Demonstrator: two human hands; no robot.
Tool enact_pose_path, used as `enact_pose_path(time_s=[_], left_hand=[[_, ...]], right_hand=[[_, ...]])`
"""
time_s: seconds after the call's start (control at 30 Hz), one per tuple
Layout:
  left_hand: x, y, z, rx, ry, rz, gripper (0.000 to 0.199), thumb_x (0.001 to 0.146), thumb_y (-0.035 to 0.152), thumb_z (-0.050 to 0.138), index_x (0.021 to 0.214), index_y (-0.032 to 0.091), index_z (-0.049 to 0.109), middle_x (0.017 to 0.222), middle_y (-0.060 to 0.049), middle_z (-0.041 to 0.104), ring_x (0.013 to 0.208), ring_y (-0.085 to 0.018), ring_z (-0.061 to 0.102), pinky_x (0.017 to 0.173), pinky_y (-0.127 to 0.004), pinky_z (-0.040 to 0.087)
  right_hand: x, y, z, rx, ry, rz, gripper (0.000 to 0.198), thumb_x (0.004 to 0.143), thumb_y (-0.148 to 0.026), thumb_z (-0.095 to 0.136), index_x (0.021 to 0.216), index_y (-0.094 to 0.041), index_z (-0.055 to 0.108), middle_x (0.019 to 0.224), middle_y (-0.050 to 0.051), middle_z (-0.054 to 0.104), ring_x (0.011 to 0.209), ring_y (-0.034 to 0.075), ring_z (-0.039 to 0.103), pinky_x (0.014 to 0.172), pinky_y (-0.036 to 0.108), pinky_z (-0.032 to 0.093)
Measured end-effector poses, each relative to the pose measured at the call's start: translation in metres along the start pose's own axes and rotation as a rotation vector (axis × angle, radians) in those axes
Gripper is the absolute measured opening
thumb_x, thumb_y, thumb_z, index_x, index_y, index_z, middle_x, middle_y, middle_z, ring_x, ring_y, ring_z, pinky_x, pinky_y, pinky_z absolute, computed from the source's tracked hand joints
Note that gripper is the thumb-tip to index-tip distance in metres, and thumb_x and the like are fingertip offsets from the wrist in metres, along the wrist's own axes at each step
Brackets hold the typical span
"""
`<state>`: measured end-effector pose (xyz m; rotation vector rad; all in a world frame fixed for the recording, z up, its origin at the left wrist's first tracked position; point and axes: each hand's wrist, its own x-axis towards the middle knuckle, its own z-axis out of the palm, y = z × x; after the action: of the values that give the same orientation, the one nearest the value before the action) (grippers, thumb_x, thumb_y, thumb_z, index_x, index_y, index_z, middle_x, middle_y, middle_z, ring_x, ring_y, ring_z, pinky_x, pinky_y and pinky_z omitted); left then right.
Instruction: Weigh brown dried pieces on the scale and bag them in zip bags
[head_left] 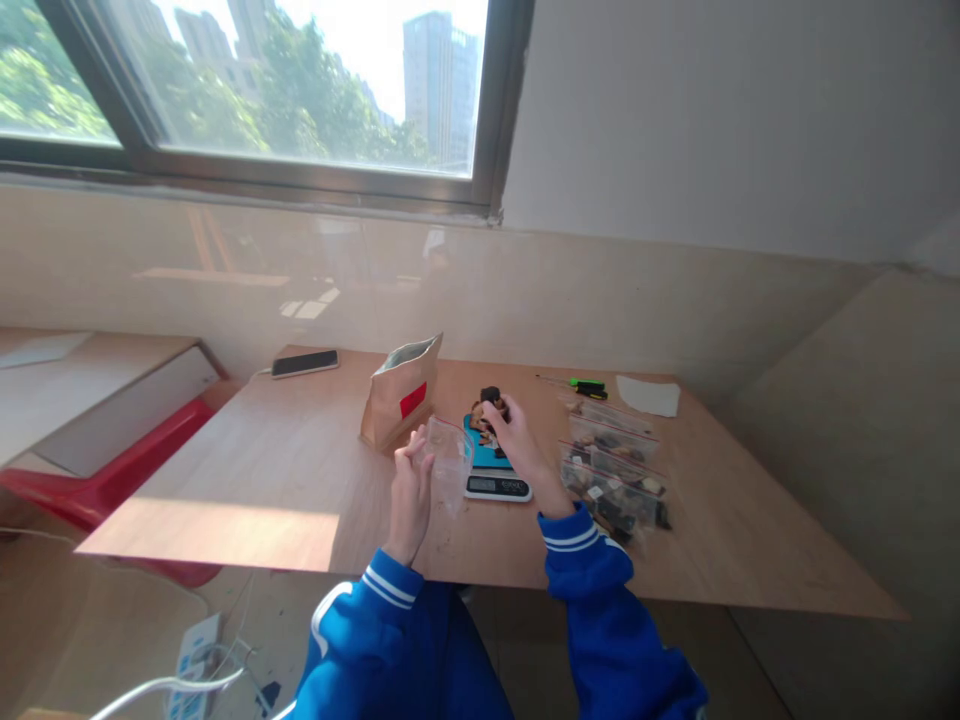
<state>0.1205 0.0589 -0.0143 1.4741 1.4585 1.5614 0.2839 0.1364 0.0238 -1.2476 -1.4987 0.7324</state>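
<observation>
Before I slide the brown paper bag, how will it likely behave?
The brown paper bag could tip if pushed high, since it stands upright and fairly tall. Its walls will probably flex, as they look thin and the open rim is bent. Weight is uncertain: any contents are hidden.

"What lies on the brown table point(255, 440)?"
"A blue-topped scale point(491, 460), for one."
"Left of the scale?"
"A paper bag point(394, 405), standing open near it; a phone point(306, 364), farther left and behind."
"And right?"
"Filled clear bags point(619, 478), near it; a green-handled screwdriver point(587, 384) and a white sheet point(647, 396), right of it and farther back."
</observation>
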Motion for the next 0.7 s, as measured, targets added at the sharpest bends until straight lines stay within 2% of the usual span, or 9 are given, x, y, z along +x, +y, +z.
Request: enact_pose_path(time_s=[0.1,0.2,0.33,0.47,0.57,0.63,0.7], left_hand=[[-0.001,-0.003,0.006,-0.094,0.013,0.047,0.026,0.093,0.040,0.043,0.109,0.019,0.046,0.144,-0.017,0.046,0.135,-0.022,0.040,0.111,-0.042,0.034],[-0.003,-0.003,0.009,-0.178,0.084,0.025,0.035,0.093,0.041,0.042,0.117,0.017,0.043,0.144,-0.019,0.045,0.131,-0.024,0.046,0.107,-0.043,0.038],[-0.002,-0.003,0.006,-0.200,0.189,-0.101,0.047,0.091,0.047,0.042,0.124,0.014,0.043,0.137,-0.021,0.050,0.124,-0.027,0.053,0.099,-0.042,0.045],[-0.002,-0.007,0.001,-0.202,0.267,-0.205,0.048,0.089,0.052,0.044,0.118,0.014,0.043,0.134,-0.022,0.050,0.118,-0.027,0.057,0.090,-0.041,0.050],[-0.003,-0.013,-0.002,-0.229,0.280,-0.261,0.045,0.089,0.051,0.044,0.116,0.016,0.038,0.129,-0.020,0.052,0.108,-0.025,0.062,0.084,-0.041,0.052],[-0.002,-0.018,-0.006,-0.214,0.311,-0.275,0.042,0.090,0.050,0.042,0.114,0.016,0.038,0.122,-0.019,0.055,0.098,-0.023,0.065,0.080,-0.041,0.053],[-0.002,-0.024,-0.013,-0.130,0.412,-0.262,0.038,0.090,0.049,0.043,0.108,0.016,0.040,0.114,-0.017,0.057,0.091,-0.023,0.065,0.078,-0.041,0.053]], right_hand=[[-0.012,-0.035,0.011,-0.083,-0.274,-0.095,0.018,0.084,-0.036,0.054,0.086,-0.018,0.055,0.080,0.001,0.060,0.075,0.016,0.056,0.069,0.028,0.045],[-0.019,-0.051,0.023,-0.243,-0.444,-0.197,0.009,0.083,-0.025,0.059,0.084,-0.016,0.059,0.086,0.004,0.063,0.082,0.018,0.058,0.077,0.031,0.045],[-0.021,-0.052,0.038,-0.099,-0.599,-0.216,0.021,0.091,-0.031,0.051,0.104,-0.018,0.062,0.105,0.007,0.067,0.095,0.019,0.062,0.083,0.030,0.047],[-0.018,-0.047,0.052,0.005,-0.584,-0.211,0.032,0.095,-0.041,0.043,0.102,-0.019,0.065,0.103,0.006,0.069,0.094,0.018,0.064,0.084,0.031,0.049],[-0.007,-0.038,0.059,0.125,-0.461,-0.194,0.042,0.099,-0.042,0.030,0.110,-0.018,0.062,0.110,0.008,0.068,0.100,0.018,0.064,0.087,0.032,0.050],[0.003,-0.026,0.061,-0.015,-0.353,-0.185,0.049,0.101,-0.034,0.015,0.118,-0.016,0.058,0.118,0.010,0.065,0.104,0.016,0.063,0.088,0.031,0.050],[0.011,-0.010,0.062,-0.297,-0.304,-0.157,0.051,0.100,-0.024,0.011,0.119,-0.014,0.057,0.119,0.012,0.065,0.104,0.016,0.063,0.086,0.030,0.050]])
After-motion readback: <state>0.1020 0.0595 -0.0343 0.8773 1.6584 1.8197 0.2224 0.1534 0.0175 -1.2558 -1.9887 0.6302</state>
